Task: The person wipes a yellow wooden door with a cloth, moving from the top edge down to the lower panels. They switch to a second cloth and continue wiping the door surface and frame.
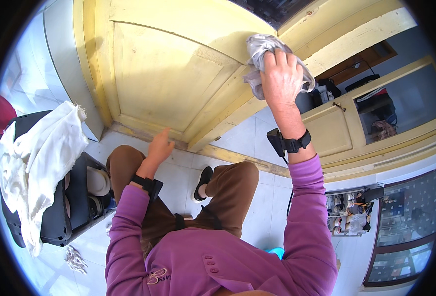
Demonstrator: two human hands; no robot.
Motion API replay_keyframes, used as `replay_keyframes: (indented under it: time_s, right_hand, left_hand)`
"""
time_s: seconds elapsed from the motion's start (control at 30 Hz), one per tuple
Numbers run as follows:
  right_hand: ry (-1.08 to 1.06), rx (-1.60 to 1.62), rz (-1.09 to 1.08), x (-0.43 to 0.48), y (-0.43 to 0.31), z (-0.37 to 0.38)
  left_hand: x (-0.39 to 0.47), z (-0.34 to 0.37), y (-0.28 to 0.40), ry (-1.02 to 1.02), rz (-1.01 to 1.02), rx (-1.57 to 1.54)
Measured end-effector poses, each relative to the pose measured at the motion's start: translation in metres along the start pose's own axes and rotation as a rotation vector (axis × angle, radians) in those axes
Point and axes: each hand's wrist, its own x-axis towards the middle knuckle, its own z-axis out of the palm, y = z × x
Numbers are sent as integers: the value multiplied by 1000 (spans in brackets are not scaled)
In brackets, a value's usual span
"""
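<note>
My right hand (282, 76) grips a bunched grey cloth (264, 48) against the edge of a yellow painted wooden door (158, 79), high on its right side. Part of the cloth hangs below my fingers. Lower down, my left hand (160, 146) is held in front of the door's bottom part with its index finger stretched out. It holds nothing that I can see; whether the fingertip touches the wood, I cannot tell. Dirt marks show along the door's lower rail and the worn sill (240, 159).
On the left, a white cloth (44, 159) drapes over a black shoe rack (79, 185) with shoes inside. A crumpled rag (75, 259) lies on the tiled floor. To the right are a yellow door frame with glass (351, 103) and a loaded rack (349, 214). My knees are bent near the sill.
</note>
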Motion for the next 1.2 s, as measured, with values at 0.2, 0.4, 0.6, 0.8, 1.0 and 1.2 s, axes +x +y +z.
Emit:
replay_keyframes:
  time_s: [0.2,0.4,0.6,0.8,1.0,1.2]
  right_hand:
    - [-106,-206,-158,-35,-50,53]
    - [-313,287,-174,-68,-82,58]
    - [87,232,53,-27,-71,64]
    - [297,280,67,18,-82,71]
    - [317,243,-89,104,-133,70]
    - [393,281,-263,188,-206,76]
  left_hand:
    - [3,8,2,23,11,61]
    - [-1,1,10,-50,-41,28]
    - [0,-7,21,-56,-11,-16]
    - [-1,-10,32,-59,6,-59]
    - [4,-1,28,-79,4,-56]
    - [11,12,16,-77,29,-39]
